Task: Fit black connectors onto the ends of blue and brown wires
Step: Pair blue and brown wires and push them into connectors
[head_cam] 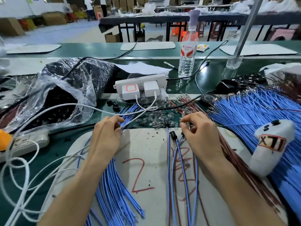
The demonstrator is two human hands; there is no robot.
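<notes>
My left hand [106, 136] rests on a bundle of blue wires [114, 185] at the left of the white mat [146, 160], its fingertips pinching wire ends near the mat's far edge. My right hand [199, 132] has curled fingers over the brown wires [236, 160] and pinches a small black connector with a blue wire below it. Two finished blue-and-brown wire pairs with black connectors [173, 135] lie on the mat between my hands. A clear bag of black connectors [61, 101] lies open at the left.
A large fan of blue wires [252, 111] covers the right. A white controller [272, 147] lies on it. A power strip with chargers [141, 87], white cables [24, 168], small clear parts [154, 118] and a water bottle [187, 54] stand beyond the mat.
</notes>
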